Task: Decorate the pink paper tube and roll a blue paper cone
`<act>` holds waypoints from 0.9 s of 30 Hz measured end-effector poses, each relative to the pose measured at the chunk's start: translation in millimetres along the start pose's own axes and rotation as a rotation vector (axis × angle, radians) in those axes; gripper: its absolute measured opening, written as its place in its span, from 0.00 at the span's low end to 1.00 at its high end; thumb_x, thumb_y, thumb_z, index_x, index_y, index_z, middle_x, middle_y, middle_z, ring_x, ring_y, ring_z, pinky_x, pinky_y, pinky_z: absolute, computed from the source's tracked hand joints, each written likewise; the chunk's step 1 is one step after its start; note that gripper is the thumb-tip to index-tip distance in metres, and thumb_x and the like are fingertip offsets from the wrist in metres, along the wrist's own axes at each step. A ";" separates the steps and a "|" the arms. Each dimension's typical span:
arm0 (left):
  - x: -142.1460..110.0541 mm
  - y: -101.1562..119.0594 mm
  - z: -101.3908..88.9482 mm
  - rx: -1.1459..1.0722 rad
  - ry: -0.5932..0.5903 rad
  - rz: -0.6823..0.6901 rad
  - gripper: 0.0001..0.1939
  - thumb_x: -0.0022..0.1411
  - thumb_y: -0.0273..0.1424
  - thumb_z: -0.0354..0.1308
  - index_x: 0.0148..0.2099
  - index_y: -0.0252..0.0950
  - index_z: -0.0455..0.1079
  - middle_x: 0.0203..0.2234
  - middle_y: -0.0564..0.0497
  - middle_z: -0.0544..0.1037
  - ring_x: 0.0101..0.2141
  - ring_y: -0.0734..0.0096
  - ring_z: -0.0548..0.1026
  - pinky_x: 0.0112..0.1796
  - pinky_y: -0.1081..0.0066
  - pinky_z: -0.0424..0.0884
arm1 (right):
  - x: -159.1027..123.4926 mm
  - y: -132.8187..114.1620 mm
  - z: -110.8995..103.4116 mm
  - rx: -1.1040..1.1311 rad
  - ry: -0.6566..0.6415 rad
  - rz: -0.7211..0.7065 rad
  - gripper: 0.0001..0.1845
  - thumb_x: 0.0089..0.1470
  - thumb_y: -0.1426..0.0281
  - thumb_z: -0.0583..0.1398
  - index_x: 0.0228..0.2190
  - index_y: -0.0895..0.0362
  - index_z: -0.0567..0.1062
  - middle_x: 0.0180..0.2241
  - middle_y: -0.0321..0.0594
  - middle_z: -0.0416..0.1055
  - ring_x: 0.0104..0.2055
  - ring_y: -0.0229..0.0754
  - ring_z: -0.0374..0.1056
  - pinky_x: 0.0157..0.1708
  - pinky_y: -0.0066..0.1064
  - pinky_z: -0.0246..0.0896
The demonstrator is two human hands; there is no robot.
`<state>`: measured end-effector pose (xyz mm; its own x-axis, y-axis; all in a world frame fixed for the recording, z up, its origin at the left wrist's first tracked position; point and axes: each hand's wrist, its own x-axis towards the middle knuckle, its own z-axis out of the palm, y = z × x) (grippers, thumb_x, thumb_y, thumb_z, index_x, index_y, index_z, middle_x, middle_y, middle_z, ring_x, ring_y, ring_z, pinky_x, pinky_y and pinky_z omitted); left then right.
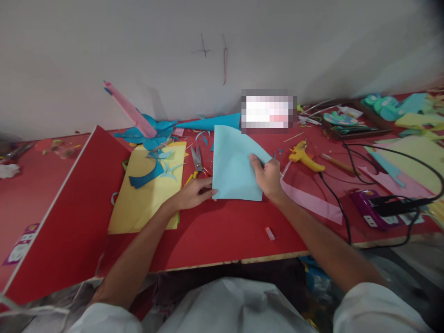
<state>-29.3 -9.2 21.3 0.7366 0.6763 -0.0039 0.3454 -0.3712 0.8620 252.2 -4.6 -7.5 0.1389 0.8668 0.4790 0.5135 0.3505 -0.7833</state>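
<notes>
A light blue sheet of paper [234,162] is held up at the middle of the red table, its right side curving. My right hand [268,175] grips its right edge, thumb on the near face and fingers behind. At the lower left corner, my left hand [194,193] pinches the same sheet between thumb and fingers. Scissors [197,159] with yellow handles lie just beyond my left hand. Yellow paper sheets [145,203] with blue offcuts on top lie to the left. Right of my right hand is a pink paper strip [312,201].
A yellow glue gun [305,156] with a black cord lies at right, near a purple power strip [371,210]. A red divider panel [76,217] stands at left. Behind are a blue paper cone [215,122], a pink paper roll [130,108] and a dark tray [378,125].
</notes>
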 end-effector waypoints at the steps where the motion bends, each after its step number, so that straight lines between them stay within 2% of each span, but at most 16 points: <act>1: -0.2 0.3 0.2 -0.035 -0.016 -0.007 0.14 0.75 0.41 0.55 0.40 0.35 0.70 0.31 0.49 0.82 0.26 0.74 0.74 0.29 0.74 0.67 | -0.9 -2.1 0.1 -0.025 0.027 -0.009 0.21 0.69 0.52 0.56 0.34 0.52 0.79 0.27 0.40 0.75 0.34 0.47 0.74 0.46 0.45 0.74; 4: -0.9 0.9 1.0 -0.180 -0.050 -0.083 0.15 0.75 0.42 0.55 0.41 0.36 0.68 0.29 0.50 0.81 0.20 0.79 0.68 0.23 0.76 0.63 | -2.5 -6.9 1.2 -0.067 0.087 -0.035 0.21 0.68 0.52 0.57 0.33 0.52 0.80 0.26 0.37 0.75 0.29 0.44 0.72 0.50 0.49 0.74; 8: -1.3 3.1 1.9 -0.325 -0.072 -0.172 0.17 0.73 0.45 0.57 0.39 0.35 0.67 0.26 0.52 0.79 0.16 0.81 0.66 0.19 0.77 0.60 | -1.7 -8.8 0.3 -0.071 0.115 -0.081 0.21 0.69 0.52 0.57 0.33 0.51 0.81 0.27 0.36 0.77 0.29 0.45 0.73 0.54 0.52 0.73; 11: -1.2 7.5 1.5 -0.276 -0.045 -0.153 0.19 0.73 0.45 0.57 0.36 0.35 0.68 0.24 0.53 0.77 0.17 0.82 0.66 0.21 0.77 0.61 | -0.9 -8.3 -0.4 -0.060 0.111 -0.086 0.22 0.69 0.51 0.56 0.34 0.50 0.82 0.28 0.37 0.79 0.31 0.45 0.75 0.57 0.53 0.72; 14: -1.0 12.0 -0.4 -0.230 -0.024 -0.111 0.20 0.72 0.45 0.58 0.34 0.35 0.68 0.19 0.57 0.71 0.18 0.81 0.67 0.23 0.78 0.62 | -1.6 -7.0 1.4 -0.055 0.089 -0.077 0.23 0.69 0.50 0.57 0.34 0.51 0.83 0.29 0.38 0.80 0.32 0.47 0.77 0.60 0.54 0.70; 16: -1.4 12.7 -1.9 -0.238 -0.017 -0.117 0.19 0.71 0.46 0.59 0.37 0.35 0.69 0.20 0.57 0.70 0.20 0.79 0.70 0.23 0.77 0.63 | -2.6 -6.6 3.5 -0.045 0.061 -0.082 0.24 0.68 0.50 0.57 0.35 0.53 0.84 0.32 0.42 0.82 0.35 0.48 0.79 0.58 0.51 0.72; 18: -2.1 10.6 -2.9 -0.249 -0.001 -0.157 0.18 0.71 0.46 0.60 0.40 0.35 0.69 0.21 0.56 0.72 0.20 0.79 0.71 0.22 0.78 0.62 | -3.7 -6.9 5.3 -0.034 0.013 -0.083 0.24 0.68 0.50 0.58 0.38 0.54 0.85 0.36 0.46 0.84 0.39 0.50 0.80 0.52 0.46 0.76; 21: -2.4 4.1 -2.7 -0.250 0.020 -0.216 0.19 0.71 0.46 0.58 0.37 0.36 0.67 0.19 0.56 0.72 0.18 0.78 0.71 0.21 0.78 0.62 | -4.3 -7.9 6.0 -0.025 -0.053 -0.068 0.23 0.68 0.52 0.58 0.40 0.55 0.85 0.37 0.47 0.84 0.43 0.50 0.81 0.45 0.40 0.77; 24: -1.1 -1.0 -0.8 -0.238 0.046 -0.232 0.22 0.72 0.48 0.57 0.33 0.36 0.66 0.18 0.53 0.75 0.19 0.76 0.74 0.20 0.78 0.65 | -3.2 -7.6 5.6 0.008 -0.089 -0.058 0.23 0.68 0.52 0.58 0.40 0.55 0.85 0.38 0.48 0.84 0.42 0.50 0.81 0.44 0.41 0.77; 27: 0.8 -2.0 0.7 -0.207 0.083 -0.193 0.21 0.71 0.47 0.59 0.35 0.35 0.69 0.21 0.51 0.78 0.19 0.77 0.74 0.21 0.78 0.68 | -1.6 -6.1 6.3 0.042 -0.123 -0.049 0.24 0.67 0.50 0.58 0.38 0.54 0.85 0.36 0.47 0.84 0.40 0.51 0.81 0.44 0.44 0.76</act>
<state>-28.9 -8.4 19.2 0.6157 0.7748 -0.1435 0.3419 -0.0987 0.9345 243.6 -5.9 -6.0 0.0084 0.8845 0.4664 0.4807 0.4054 -0.7775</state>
